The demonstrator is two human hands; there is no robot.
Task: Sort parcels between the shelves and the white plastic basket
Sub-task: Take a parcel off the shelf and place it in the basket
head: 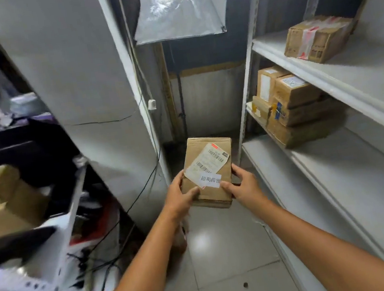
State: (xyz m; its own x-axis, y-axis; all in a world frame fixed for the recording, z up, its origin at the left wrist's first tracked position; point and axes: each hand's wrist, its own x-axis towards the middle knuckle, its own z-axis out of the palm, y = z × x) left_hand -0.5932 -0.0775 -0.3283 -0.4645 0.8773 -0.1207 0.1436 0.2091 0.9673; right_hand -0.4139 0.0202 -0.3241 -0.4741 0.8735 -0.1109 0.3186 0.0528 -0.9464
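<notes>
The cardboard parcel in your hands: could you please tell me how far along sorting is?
Seemingly done: stacked parcels and a taped box sit on the right shelves. In hand: the left hand and right hand grip a labelled parcel. Left: placing it; no white basket in view.

Small brown cardboard parcel point(208, 175) held in the aisle beside the white metal shelves point(325, 82).
It is tilted with its top face up, carrying a white barcode label point(209, 162) and a small white printed sticker point(211, 181); the left hand point(183, 196) and right hand point(243, 185) grip its near sides. On the shelves, a brown box with red-and-white tape point(318, 38) sits on the upper level, and a stack of brown cardboard boxes point(291, 106) sits below. Blurred brown boxes point(3, 196) lie at far left.
</notes>
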